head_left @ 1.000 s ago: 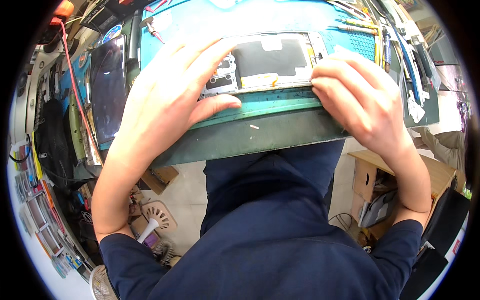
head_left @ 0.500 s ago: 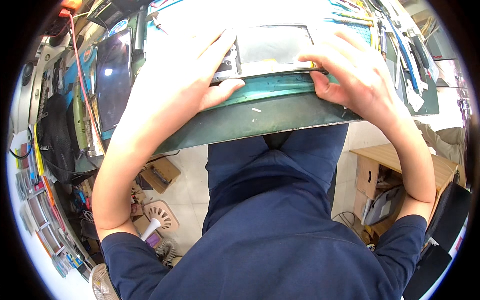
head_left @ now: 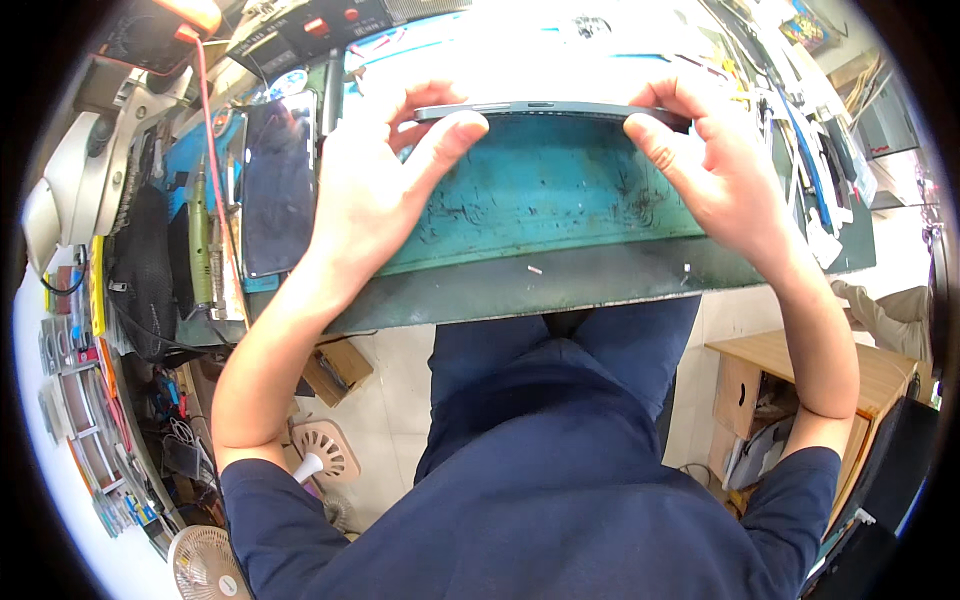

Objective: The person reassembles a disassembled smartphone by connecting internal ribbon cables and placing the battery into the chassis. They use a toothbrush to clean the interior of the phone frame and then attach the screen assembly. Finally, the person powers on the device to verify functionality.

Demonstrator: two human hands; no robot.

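Observation:
A thin dark tablet (head_left: 545, 108) is held up on edge above the teal work mat (head_left: 530, 200), its narrow side facing me. Small slots show along that side; its broad faces are hidden. My left hand (head_left: 390, 180) grips one end, thumb on the near side and fingers behind. At the other end my right hand (head_left: 715, 165) pinches it the same way. Left of my left hand lies a glossy black screen panel (head_left: 280, 190).
A green pen-shaped tool (head_left: 199, 240) and a red cable (head_left: 208, 120) lie at the left. Several tools (head_left: 800, 150) crowd the right side. White scraps (head_left: 535, 269) sit near the bench's front edge. Below right stands a wooden cabinet (head_left: 800, 345); a fan (head_left: 205, 565) is lower left.
The tablet has been lifted and tilted from showing its open inside, with a dark flat panel, to edge-on. My right thumb now presses its near side. More of the teal mat shows.

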